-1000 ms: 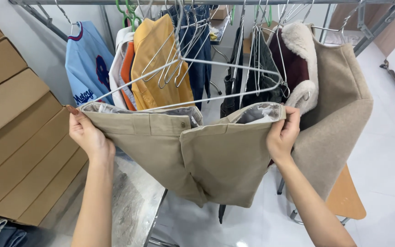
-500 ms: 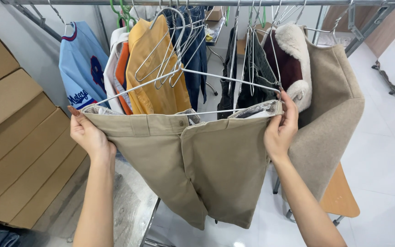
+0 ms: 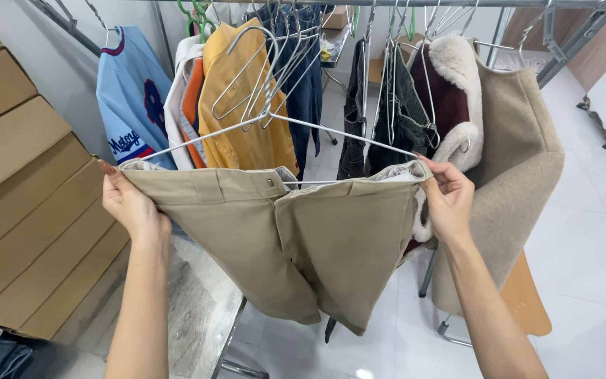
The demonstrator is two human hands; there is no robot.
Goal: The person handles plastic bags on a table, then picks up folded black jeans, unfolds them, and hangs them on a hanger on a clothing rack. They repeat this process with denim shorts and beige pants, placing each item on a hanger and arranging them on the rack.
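White tiled floor and clothes rail lying beyond | left hand pinching left waistband of khaki shorts | right hand gripping right waistband, possibly the wire hanger too | shorts hanging spread between hands, cardboard boxes left.

The thin white wire hanger has been brought lower against the waistband of the folded khaki cotton trousers, its right tip now tucked at the waistband corner pinched by the right hand. The left hand has been shifted slightly outward, so the waistband is pulled flatter and wider. More of the trouser legs is seen hanging below.
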